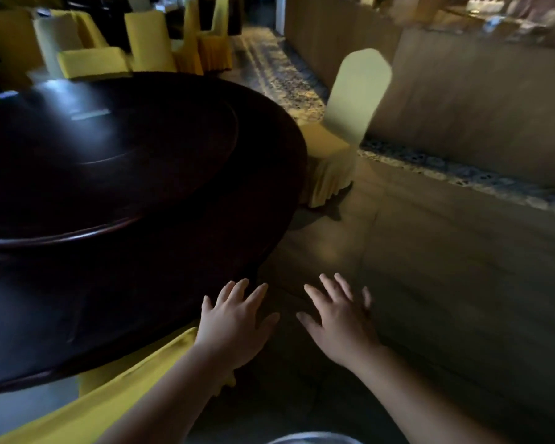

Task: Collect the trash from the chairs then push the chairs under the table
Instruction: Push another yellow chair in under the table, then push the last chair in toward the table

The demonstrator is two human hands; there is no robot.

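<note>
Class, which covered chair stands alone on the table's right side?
The pale yellow-green chair by the wooden wall; the brighter yellow chairs cluster behind the table.

Dim room: beige tiled floor (430, 251) with a patterned mosaic border strip (462, 174) beneath tan wood-panelled walls (478, 100).

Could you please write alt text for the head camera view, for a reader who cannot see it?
Two empty hands, left hand and right hand, reach forward open beside a dark round table. A yellow-covered chair stands at the table's far edge, and more yellow chairs stand beyond it.
</note>
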